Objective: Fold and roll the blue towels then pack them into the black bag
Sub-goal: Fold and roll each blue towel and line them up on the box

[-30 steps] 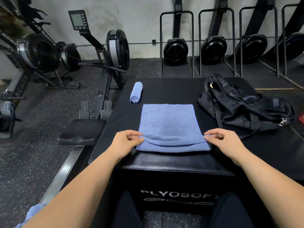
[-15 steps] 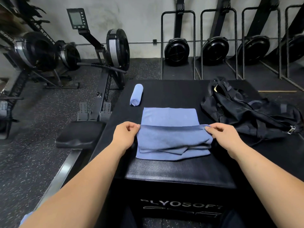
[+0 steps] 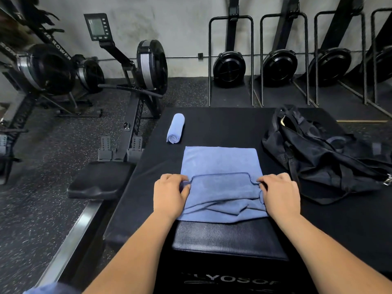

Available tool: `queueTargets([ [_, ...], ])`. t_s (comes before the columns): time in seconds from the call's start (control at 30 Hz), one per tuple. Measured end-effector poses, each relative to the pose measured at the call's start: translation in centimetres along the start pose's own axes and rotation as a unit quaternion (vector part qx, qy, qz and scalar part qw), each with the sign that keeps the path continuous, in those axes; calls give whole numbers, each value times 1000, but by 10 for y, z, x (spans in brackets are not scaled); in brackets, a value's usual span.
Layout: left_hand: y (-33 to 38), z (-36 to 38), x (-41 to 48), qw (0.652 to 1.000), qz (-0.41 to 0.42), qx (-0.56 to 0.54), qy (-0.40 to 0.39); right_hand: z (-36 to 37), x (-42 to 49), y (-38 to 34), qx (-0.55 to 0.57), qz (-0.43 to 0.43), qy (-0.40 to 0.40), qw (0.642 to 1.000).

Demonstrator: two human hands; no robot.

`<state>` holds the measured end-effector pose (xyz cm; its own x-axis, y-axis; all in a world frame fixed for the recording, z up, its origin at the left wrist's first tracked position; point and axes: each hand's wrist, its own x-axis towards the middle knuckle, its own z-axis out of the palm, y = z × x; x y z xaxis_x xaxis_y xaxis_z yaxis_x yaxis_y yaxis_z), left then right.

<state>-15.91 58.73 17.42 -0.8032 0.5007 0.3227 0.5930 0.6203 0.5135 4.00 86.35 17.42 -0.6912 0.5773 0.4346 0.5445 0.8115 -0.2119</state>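
Two hands are at work on one flat blue terry towel [image 3: 220,160], which lies spread on the black padded counter [image 3: 222,126]. My left hand [image 3: 170,193] pinches the left corner of the towel's near flap and my right hand [image 3: 279,193] pinches the right corner, fingers curled over the hem. The flap is turned over on top of the towel, its edge lying roughly across the towel's middle.

Just beyond the towel's far left corner lies a rolled blue towel [image 3: 175,129], apart from it. To the towel's right, close to but not touching it, slumps the black fabric bag [image 3: 322,158], straps loose, with what looks like its mouth at the far end. Below and left of the towel, off the counter, a scrap of blue cloth [image 3: 51,288] shows at the frame's edge; I cannot tell what it is.

I judge this to be the fold, with the rolling not yet begun. The trouble sits under my wrists: the cloth at the towel's near edge is bunched in ridges. If I press the flap down over them, the creases get locked in and the roll will likely come out lumpy and loose. If one hand leads, the flap lands askew and the roll may cone. The collapsed bag may also snag a fat roll at packing.
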Motion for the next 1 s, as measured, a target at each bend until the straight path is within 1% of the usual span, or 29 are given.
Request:
queueTargets([
  [0.07,1,-1,-6,1000,-4,-1,4,-2,-6,-1,0,3,9,1000],
  [0.23,2,-15,-29,1000,21,16,-11,-15,-29,0,7,-13,10,1000],
  [0.33,5,-23,-50,999,34,18,-6,-27,-48,0,9,-10,9,1000],
  [0.5,1,-29,-81,1000,13,-13,3,-46,-79,1,24,3,5,1000],
  [0.6,1,-35,-79,999,-8,-35,-13,-50,-75,3,30,9,-12,999],
  [0.67,3,-41,-67,999,-20,-42,-27,-52,-62,3,47,39,-31,998],
  [0.83,13,-52,-20,994,-65,-86,-33,-55,-16,3,175,145,-56,972],
  [1.0,15,-47,26,988,-118,-100,-25,-42,22,3,203,203,-85,954],
])
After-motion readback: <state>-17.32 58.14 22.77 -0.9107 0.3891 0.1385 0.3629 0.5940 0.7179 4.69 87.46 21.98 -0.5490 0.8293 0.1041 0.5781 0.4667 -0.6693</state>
